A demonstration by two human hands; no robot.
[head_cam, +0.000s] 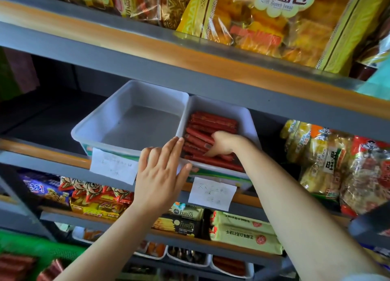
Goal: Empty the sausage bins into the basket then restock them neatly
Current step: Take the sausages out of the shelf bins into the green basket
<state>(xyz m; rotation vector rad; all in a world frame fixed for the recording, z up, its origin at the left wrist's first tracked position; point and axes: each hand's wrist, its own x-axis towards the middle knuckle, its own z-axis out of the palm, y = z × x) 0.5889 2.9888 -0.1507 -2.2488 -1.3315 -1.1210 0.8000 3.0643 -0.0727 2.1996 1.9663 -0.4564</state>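
Green basket (31, 251) at lower left of frame holding red sausages, left hand (162, 171) at centre, fingers straight, resting on front rim between bins, right hand (221, 143) curled among sausages (211, 124) in right bin (244, 120), left bin (130, 103) bare inside, bread bags (263, 17) at top.

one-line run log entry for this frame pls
left bin: empty | right bin: red sausages in rows | right hand: among sausages, grip unclear | left hand: flat on bin fronts | green basket: holds sausages
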